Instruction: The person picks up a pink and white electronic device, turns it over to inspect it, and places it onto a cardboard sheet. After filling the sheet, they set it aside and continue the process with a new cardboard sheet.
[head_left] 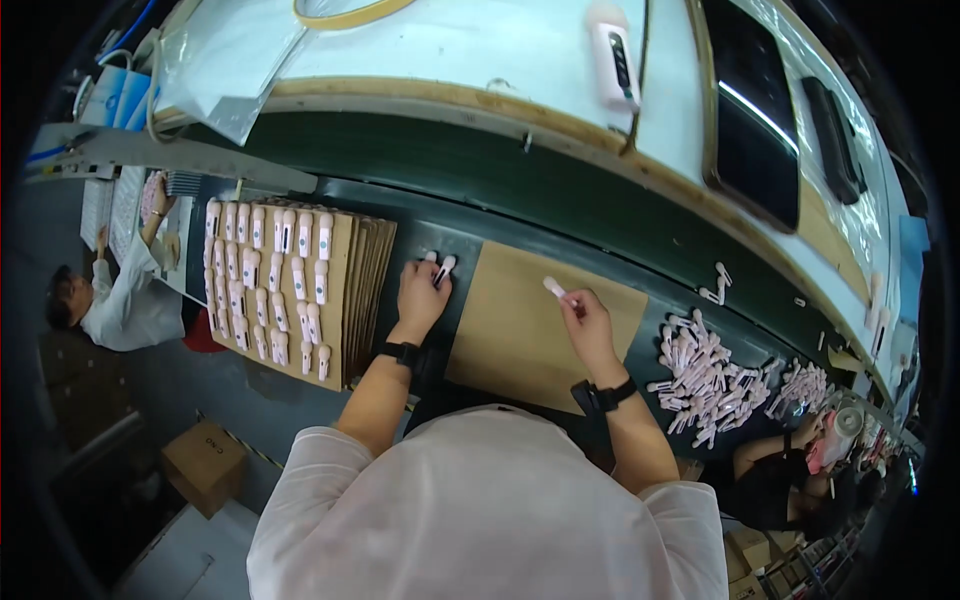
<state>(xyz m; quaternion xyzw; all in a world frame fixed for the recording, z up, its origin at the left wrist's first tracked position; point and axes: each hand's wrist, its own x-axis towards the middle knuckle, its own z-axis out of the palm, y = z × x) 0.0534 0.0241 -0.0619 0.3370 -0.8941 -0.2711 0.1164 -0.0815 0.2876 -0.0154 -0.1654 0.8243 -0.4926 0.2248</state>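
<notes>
A pale-pink, round-headed, plastic-looking device (552, 287) is pointing toward 10 o'clock over a brown cardboard sheet (500, 335), probably handling light, stiff, slippery; the right hand (590, 325) is pinching its body, likely the best hold. At 9 o'clock, the left hand (420, 298) is meeting similar devices (447, 267), grasp indeterminable.

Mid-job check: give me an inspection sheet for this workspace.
Surface: dark green bench; brown cardboard sheet before the person.
Job's things: pile of pink devices at right; cardboard stack at left, rows of devices on top.
Clutter: yellow ring and dark flat panel on the raised shelf.
Hands: right hand pinches a device above the sheet; left hand at two others, grip unclear.
Cables: blue line, upper left.
Surroundings: a co-worker either side; floor carton.
</notes>
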